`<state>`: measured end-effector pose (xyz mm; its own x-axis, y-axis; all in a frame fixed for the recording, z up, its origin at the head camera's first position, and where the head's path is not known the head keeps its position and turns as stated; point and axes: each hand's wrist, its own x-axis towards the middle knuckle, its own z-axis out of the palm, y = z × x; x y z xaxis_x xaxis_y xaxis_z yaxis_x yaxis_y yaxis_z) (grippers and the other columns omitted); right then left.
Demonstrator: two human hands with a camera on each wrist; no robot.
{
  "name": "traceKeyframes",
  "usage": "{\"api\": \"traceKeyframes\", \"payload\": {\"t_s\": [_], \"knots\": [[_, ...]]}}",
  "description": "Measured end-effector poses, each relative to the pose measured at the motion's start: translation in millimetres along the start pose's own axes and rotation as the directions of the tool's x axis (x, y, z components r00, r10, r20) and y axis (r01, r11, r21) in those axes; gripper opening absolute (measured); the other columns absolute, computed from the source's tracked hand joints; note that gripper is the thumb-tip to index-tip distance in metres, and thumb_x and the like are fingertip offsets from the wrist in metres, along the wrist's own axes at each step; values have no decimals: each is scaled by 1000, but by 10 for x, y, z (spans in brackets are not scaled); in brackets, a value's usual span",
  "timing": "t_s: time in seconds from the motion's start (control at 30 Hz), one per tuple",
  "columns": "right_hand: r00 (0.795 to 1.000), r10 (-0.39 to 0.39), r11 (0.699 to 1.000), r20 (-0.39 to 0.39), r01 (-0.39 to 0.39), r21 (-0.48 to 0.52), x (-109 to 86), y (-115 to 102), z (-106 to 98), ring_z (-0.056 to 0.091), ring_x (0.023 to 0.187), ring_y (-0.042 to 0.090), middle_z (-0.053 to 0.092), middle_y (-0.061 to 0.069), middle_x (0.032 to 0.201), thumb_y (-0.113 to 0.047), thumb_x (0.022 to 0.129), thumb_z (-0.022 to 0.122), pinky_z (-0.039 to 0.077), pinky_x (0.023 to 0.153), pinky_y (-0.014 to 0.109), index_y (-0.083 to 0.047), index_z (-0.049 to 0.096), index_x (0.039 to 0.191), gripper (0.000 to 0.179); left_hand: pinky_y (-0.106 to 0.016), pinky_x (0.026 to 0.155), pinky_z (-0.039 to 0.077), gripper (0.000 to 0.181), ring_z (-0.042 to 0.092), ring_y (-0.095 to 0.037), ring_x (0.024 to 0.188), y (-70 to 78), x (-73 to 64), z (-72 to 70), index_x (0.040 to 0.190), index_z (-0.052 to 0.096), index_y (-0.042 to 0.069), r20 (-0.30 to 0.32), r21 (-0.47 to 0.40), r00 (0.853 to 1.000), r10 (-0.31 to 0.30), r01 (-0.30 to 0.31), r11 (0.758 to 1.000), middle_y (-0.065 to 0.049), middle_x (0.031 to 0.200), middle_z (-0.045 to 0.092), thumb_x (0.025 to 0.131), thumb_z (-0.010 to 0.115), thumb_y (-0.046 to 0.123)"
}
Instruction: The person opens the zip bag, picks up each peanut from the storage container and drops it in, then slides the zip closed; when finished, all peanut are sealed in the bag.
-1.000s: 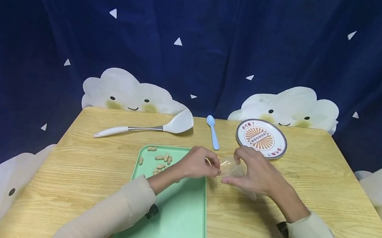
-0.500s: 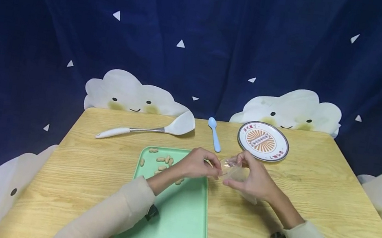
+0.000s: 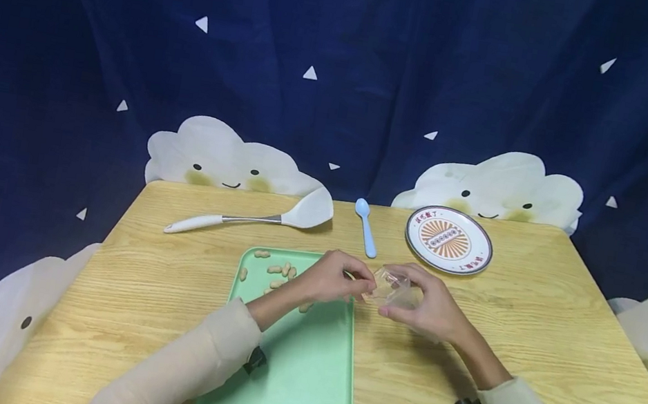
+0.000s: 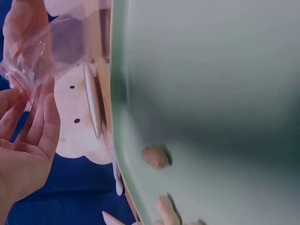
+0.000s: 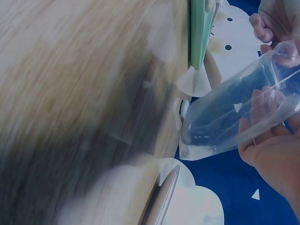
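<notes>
A clear plastic bag (image 3: 404, 296) is held up between the two hands, just off the right side of the green tray (image 3: 297, 379). In the left wrist view a red line runs along the mouth of the plastic bag (image 4: 65, 42). My left hand (image 3: 334, 279) pinches the edge of that mouth, above the tray's far right corner. The right hand (image 3: 434, 308) grips the bag from the other side, its thumb below and fingers above. The bag's body hangs down, see-through, in the right wrist view. Several unshelled peanuts (image 3: 275, 269) lie on the tray's far end, partly hidden by the left arm.
A white spatula (image 3: 252, 216) lies behind the tray. Right of it is a light blue spoon (image 3: 365, 228). A white plate (image 3: 449, 240) with an orange pattern stands at the back right, just beyond the right hand. A dark blue curtain (image 3: 345, 58) hangs behind the table.
The fingers of my right hand have shifted along the bag's mouth, closer to the left hand. The left hand keeps its pinch in nearly the same place. Peanuts and utensils have not moved.
</notes>
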<state>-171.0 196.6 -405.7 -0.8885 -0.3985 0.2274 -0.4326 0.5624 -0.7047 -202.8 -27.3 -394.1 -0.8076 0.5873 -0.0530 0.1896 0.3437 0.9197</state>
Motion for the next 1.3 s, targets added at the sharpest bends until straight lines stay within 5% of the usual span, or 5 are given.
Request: {"api": "traceKeyframes", "payload": {"t_s": [0.27,0.53,0.77,1.03,1.3], "knots": [[1000,28,999,8,-28,21,2,84,-3,60,109,24,61,9,124,-27,72,83,46,95,46,-8,57,128,65,-46,69,56,23,70,-34,81,-78,-121,-242,110,68,8,-9,42,999,51,-50,998,-17,96,71,91,63,21],[999,52,998,13,-52,24,-22,168,-3,59,109,23,61,5,126,-31,72,82,45,95,46,-15,59,125,60,-28,80,52,21,66,-16,87,-396,-280,-607,105,70,4,-189,194,981,42,-5,981,-7,91,71,88,67,17],[993,106,993,51,-108,47,-54,214,32,59,109,27,66,5,117,-35,73,81,44,94,48,-13,55,130,67,-28,75,51,19,63,-18,84,-577,-394,-801,101,70,0,-338,197,939,-70,143,970,-8,89,70,86,67,12],[993,113,990,43,-117,85,-66,250,70,60,105,24,67,3,109,-33,71,83,43,93,46,-14,56,126,64,-24,65,47,15,62,-18,76,-664,-462,-874,94,72,0,-482,181,854,-197,316,931,-10,83,70,81,71,8],[992,122,988,39,-125,94,-69,271,81,60,105,24,67,2,107,-33,70,84,41,94,46,-14,55,125,65,-26,65,49,19,61,-20,76,-712,-508,-851,89,71,-1,-488,162,824,-286,408,899,-12,83,69,71,73,-6]]}}
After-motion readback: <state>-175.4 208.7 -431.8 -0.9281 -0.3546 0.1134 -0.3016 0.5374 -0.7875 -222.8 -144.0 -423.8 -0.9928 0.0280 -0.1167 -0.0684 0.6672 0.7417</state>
